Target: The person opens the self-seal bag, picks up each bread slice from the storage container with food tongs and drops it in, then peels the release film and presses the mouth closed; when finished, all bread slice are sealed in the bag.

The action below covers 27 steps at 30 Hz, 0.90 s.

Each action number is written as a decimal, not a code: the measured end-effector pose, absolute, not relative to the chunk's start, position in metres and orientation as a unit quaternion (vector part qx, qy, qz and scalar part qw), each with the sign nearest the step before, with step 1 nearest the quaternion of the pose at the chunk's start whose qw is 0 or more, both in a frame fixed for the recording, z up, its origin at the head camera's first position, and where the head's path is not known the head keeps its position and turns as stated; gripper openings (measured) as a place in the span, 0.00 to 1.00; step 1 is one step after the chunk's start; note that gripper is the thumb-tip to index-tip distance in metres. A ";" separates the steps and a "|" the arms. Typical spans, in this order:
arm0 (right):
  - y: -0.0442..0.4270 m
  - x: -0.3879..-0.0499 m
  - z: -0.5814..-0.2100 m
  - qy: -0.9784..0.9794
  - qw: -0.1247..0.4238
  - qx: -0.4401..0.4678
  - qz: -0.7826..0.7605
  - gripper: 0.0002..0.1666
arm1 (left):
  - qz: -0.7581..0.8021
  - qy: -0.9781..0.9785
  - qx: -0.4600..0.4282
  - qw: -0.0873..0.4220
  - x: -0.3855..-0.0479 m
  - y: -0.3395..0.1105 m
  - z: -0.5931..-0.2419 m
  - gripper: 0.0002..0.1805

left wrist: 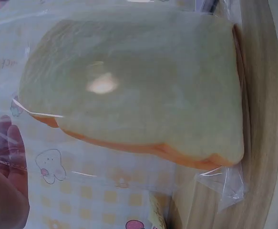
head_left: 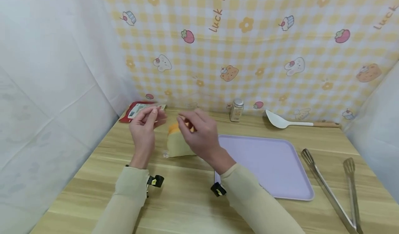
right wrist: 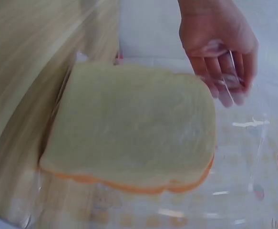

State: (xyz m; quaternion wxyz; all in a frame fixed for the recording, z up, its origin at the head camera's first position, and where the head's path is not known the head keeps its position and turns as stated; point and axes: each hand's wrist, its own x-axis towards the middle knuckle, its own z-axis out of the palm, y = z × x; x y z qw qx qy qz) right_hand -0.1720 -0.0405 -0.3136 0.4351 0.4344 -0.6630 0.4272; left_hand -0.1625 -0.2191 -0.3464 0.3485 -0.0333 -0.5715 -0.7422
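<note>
Bread slices point(head_left: 179, 145) with an orange-brown crust stand upright on the table inside a clear plastic bag point(left wrist: 231, 188). My left hand point(head_left: 144, 131) is raised at the left of the bread and pinches the bag's upper film between thumb and fingers. On the other side, my right hand point(head_left: 201, 131) pinches the film too, its fingers partly covering the bread in the head view. The bread's pale face point(right wrist: 134, 124) fills much of both wrist views. Exactly where the transparent film's edge runs is hard to see.
A lilac tray point(head_left: 262, 164) lies right of the bread. Behind are a red packet point(head_left: 126, 117), a seasoning jar point(head_left: 237, 110) and a white spatula point(head_left: 277, 121) with a wooden handle. Metal tongs point(head_left: 330, 189) lie spread at the right. A checked cloth point(head_left: 249, 53) hangs behind the table.
</note>
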 end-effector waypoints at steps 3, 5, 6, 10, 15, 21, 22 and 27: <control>-0.056 -0.172 -0.308 -0.702 0.419 0.438 0.374 0.06 | -0.744 -0.570 -0.037 0.347 -0.163 -0.217 -0.345 0.14; -0.065 -0.173 -0.306 -0.716 0.410 0.444 0.350 0.08 | -0.742 -0.571 -0.037 0.350 -0.162 -0.216 -0.344 0.11; -0.068 -0.174 -0.306 -0.720 0.407 0.447 0.342 0.08 | -0.742 -0.570 -0.037 0.351 -0.162 -0.216 -0.344 0.10; -0.080 -0.178 -0.305 -0.732 0.410 0.445 0.312 0.10 | -0.739 -0.571 -0.033 0.356 -0.160 -0.215 -0.343 0.08; -0.086 -0.185 -0.308 -0.743 0.411 0.442 0.289 0.10 | -0.735 -0.576 -0.036 0.356 -0.158 -0.215 -0.342 0.10; -0.086 -0.190 -0.310 -0.744 0.408 0.447 0.284 0.11 | -0.732 -0.584 -0.039 0.349 -0.156 -0.218 -0.340 0.11; -0.086 -0.190 -0.310 -0.743 0.408 0.448 0.284 0.11 | -0.731 -0.585 -0.039 0.348 -0.156 -0.219 -0.340 0.11; -0.086 -0.190 -0.308 -0.738 0.410 0.457 0.278 0.11 | -0.715 -0.603 -0.046 0.349 -0.153 -0.222 -0.338 0.11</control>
